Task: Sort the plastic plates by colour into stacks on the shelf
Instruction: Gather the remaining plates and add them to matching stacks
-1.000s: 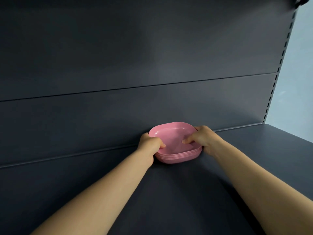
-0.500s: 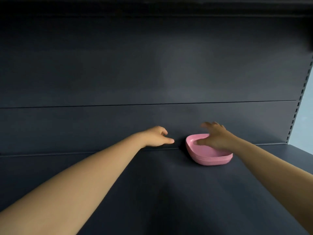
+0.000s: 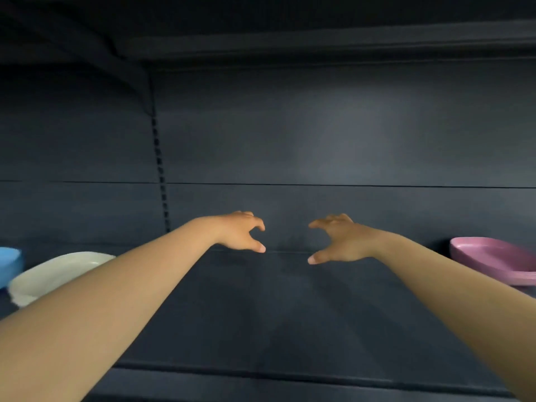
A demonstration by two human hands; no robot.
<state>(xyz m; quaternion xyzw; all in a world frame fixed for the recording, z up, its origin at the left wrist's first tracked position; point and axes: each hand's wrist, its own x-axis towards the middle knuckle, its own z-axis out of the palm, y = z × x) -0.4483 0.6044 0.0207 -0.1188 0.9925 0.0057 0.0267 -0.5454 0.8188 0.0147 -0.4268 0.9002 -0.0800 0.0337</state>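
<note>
Both hands are hovering empty over the bare middle of the shelf (image 3: 261, 309): the left hand (image 3: 239, 232) and the right hand (image 3: 338, 240) are facing each other with thumbs and fingers loosely curved, holding nothing and touching nothing. The pink plates (image 3: 493, 261) are sitting stacked at about 3 o'clock, close to the back panel (image 3: 348, 140) and running partly out of the picture. At about 9 o'clock a cream plate (image 3: 55, 274) is lying partly behind the left forearm, and a blue plate (image 3: 8, 264) is showing just beyond it at the picture's edge; whether these are single plates or stacks cannot be told.

By my reading the pink stack is looking settled and the person is between stacks. The next move is probably calling for a reach toward 9 o'clock, to deal with the cream or blue plates.

Open room is lying between the hands and forward to the shelf's front lip at 6 o'clock. The shelf above is hanging low at 12 o'clock, so lifts are wanting to stay shallow, and the slotted upright (image 3: 161, 175) is standing at about 10 o'clock.
</note>
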